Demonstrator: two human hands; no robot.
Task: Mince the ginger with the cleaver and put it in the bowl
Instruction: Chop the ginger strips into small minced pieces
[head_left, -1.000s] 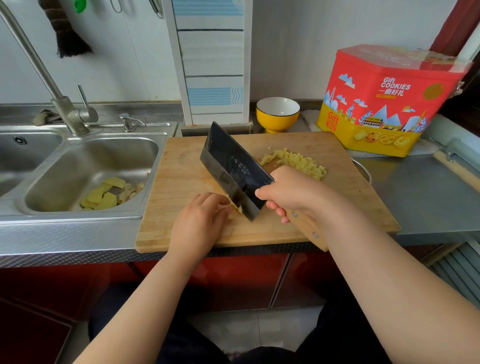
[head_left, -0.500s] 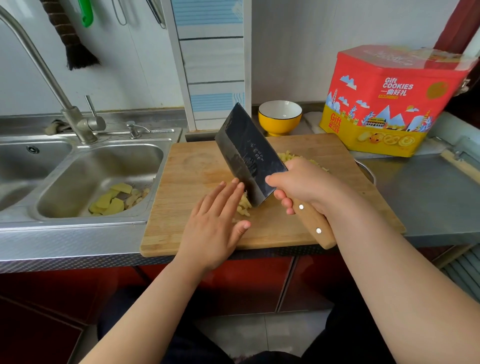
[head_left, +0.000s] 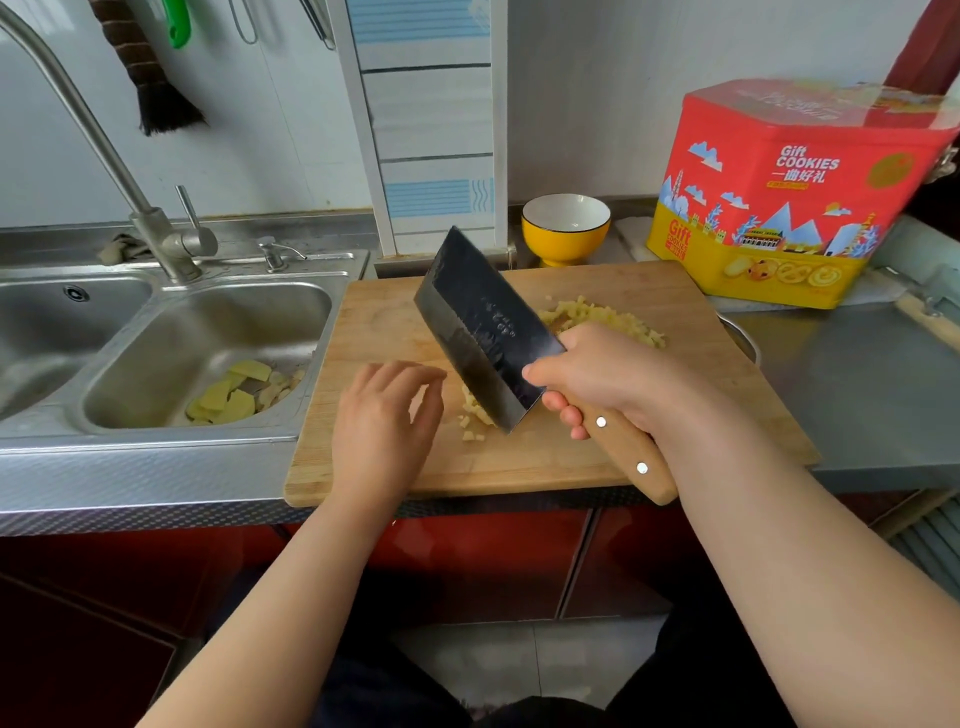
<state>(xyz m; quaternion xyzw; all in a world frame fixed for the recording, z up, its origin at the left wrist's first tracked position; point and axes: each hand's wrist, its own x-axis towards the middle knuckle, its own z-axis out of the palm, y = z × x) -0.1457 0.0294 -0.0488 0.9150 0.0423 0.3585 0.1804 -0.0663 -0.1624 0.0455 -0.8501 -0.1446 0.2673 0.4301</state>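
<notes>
My right hand (head_left: 608, 371) grips the wooden handle of a dark cleaver (head_left: 480, 325), whose blade tilts up over the wooden cutting board (head_left: 545, 457). A small heap of chopped ginger (head_left: 475, 415) lies under the blade's lower edge. A larger pile of minced ginger (head_left: 602, 317) sits farther back, partly hidden by my right hand. My left hand (head_left: 384, 421) hovers just left of the small heap, fingers loosely curled, holding nothing. The yellow bowl (head_left: 565, 228) with a white inside stands empty behind the board.
A steel double sink (head_left: 156, 332) lies to the left, with ginger peelings (head_left: 234, 392) in its right basin and a tall faucet (head_left: 98, 145) behind. A red and yellow cookie tin (head_left: 795, 192) stands at the back right. Steel counter (head_left: 872, 384) extends right of the board.
The cleaver has lifted off the board and its blade now tilts up. My left hand let go of the ginger piece and drew back to the left, leaving chopped bits by the blade.
</notes>
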